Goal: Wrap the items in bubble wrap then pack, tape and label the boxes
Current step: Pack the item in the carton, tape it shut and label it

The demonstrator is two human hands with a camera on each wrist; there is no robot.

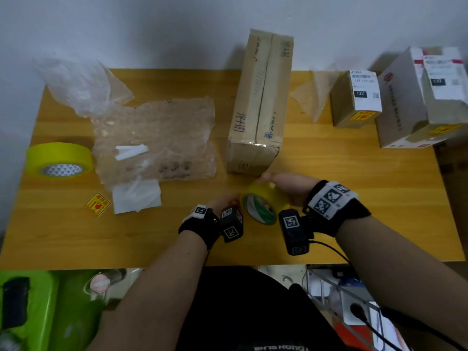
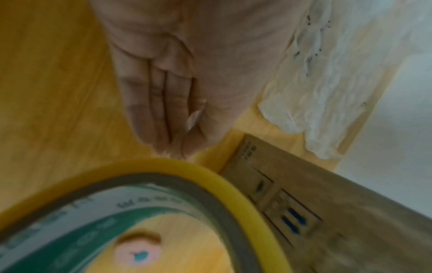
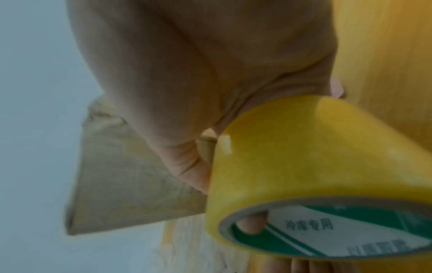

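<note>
Now | right hand [image 1: 283, 184] clamps yellow packing-tape roll [image 1: 262, 205], a finger hooked through its core, near centre | left hand [image 2: 161, 96] flat, fingers straight beside roll | long brown cardboard box [image 1: 258, 110] just beyond | advice: find tape end, pull straight along seam.

Tape roll [image 3: 322, 157] against fingers [image 3: 251, 224]: glossy yellow plastic film, printed paper core. Box [image 1: 258, 105] beyond fingers: matt cardboard. Bench [image 1: 329, 160]: smooth wood grain.

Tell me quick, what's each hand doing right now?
Left hand: open, fingers straight, fingertips at the tape roll.
Right hand: holding the tape roll.
</note>
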